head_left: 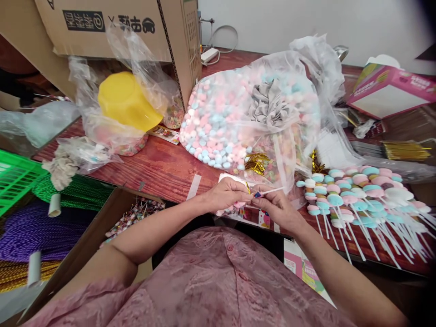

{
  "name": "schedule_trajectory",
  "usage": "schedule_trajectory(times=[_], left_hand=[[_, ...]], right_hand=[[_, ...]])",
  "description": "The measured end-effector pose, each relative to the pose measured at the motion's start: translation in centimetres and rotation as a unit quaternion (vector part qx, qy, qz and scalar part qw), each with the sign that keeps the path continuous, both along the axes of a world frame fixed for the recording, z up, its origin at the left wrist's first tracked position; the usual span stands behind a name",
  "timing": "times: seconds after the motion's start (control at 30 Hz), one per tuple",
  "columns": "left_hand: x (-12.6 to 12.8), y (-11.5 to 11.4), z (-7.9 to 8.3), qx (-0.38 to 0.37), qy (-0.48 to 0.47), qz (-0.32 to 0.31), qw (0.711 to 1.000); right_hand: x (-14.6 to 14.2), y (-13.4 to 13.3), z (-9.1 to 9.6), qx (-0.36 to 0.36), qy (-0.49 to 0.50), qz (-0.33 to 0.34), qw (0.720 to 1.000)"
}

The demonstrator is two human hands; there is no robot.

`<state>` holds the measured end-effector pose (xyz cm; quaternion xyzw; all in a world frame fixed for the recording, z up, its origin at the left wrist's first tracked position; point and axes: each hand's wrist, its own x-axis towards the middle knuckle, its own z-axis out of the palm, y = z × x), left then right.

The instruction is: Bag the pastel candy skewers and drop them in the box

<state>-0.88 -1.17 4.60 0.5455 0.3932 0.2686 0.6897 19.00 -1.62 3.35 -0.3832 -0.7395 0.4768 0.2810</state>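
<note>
My left hand (pixel 232 192) is closed, its fingertips pinched at a thin gold strip (pixel 248 186) that looks like a twist tie. Facing it, my right hand (pixel 275 205) is closed around a thin white stick (pixel 273 190) that points right. A small dark blue piece (pixel 257 195) shows at the right fingertips. Pink and white candy (pixel 235 208) lies partly hidden beneath my hands, at the table's front edge. Just beyond, gold twist ties (pixel 257 163) lie in a bunch against a clear bag.
A large clear bag of pastel marshmallows (pixel 213 122) fills the table's middle. Many marshmallow skewers (pixel 361 195) are piled at right. At left are a yellow bowl (pixel 127 102), a cardboard box (pixel 119 32) and a green basket (pixel 17 175). A pink box (pixel 391 86) stands back right.
</note>
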Motion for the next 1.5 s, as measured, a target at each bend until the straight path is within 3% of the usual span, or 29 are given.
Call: schedule_trajectory(times=[0.07, 0.17, 0.27, 0.33, 0.53, 0.8, 0.93, 1.07, 1.13, 1.17, 1.23, 1.3, 1.33, 1.37, 1.4, 1.5], left_hand=[[-0.2, -0.2, 0.3, -0.109, -0.024, -0.059, 0.992], [-0.3, -0.4, 0.0, -0.205, -0.083, -0.166, 0.961], [-0.3, -0.6, -0.5, -0.254, -0.101, -0.245, 0.930], [-0.2, -0.6, -0.6, -0.268, -0.096, -0.273, 0.919], [0.2, 0.1, 0.3, -0.254, -0.064, -0.393, 0.881], [0.9, 1.1, 0.6, -0.191, -0.037, -0.453, 0.870], [-0.2, 4.0, 1.8, -0.083, 0.032, -0.449, 0.889], [-1.9, 7.0, 5.2, 0.133, 0.176, -0.423, 0.879], [-2.0, 6.1, 7.8, 0.293, 0.266, -0.350, 0.849], [-1.8, 4.9, 9.0, 0.383, 0.307, -0.292, 0.821], [-1.0, 1.4, 10.4, 0.542, 0.377, -0.177, 0.730], [-0.1, -1.9, 9.8, 0.632, 0.367, -0.174, 0.661], [0.3, -2.8, 8.8, 0.645, 0.339, -0.203, 0.654], [0.7, -3.2, 7.5, 0.625, 0.323, -0.212, 0.679], [0.8, -2.9, 6.1, 0.574, 0.317, -0.203, 0.727], [0.7, -0.3, 2.5, 0.373, 0.225, -0.083, 0.896]], right_hand=[[0.5, -0.8, 0.6, 0.172, -0.051, 0.031, 0.983], [1.2, -2.0, 1.0, 0.413, -0.083, 0.100, 0.901], [1.6, -2.9, 1.3, 0.528, -0.091, 0.143, 0.832], [1.5, -3.2, 1.9, 0.554, -0.083, 0.158, 0.813], [1.1, -3.6, 4.3, 0.555, -0.077, 0.232, 0.795], [0.4, -3.1, 4.5, 0.585, -0.124, 0.241, 0.764], [-0.2, -2.7, 5.3, 0.603, -0.187, 0.185, 0.754], [-0.6, -2.4, 5.0, 0.593, -0.267, 0.158, 0.743], [-0.6, -1.6, 4.2, 0.564, -0.311, 0.143, 0.751], [-0.5, -1.0, 3.8, 0.543, -0.318, 0.126, 0.767], [-0.3, 0.4, 3.5, 0.471, -0.282, 0.073, 0.832], [-0.2, 1.5, 4.1, 0.349, -0.196, -0.008, 0.916], [-0.3, 1.7, 4.6, 0.280, -0.146, -0.045, 0.948], [-0.5, 1.7, 5.2, 0.216, -0.102, -0.069, 0.968], [-0.8, 1.5, 5.8, 0.164, -0.068, -0.077, 0.981], [-1.8, 0.5, 6.3, 0.088, -0.029, -0.016, 0.996]])
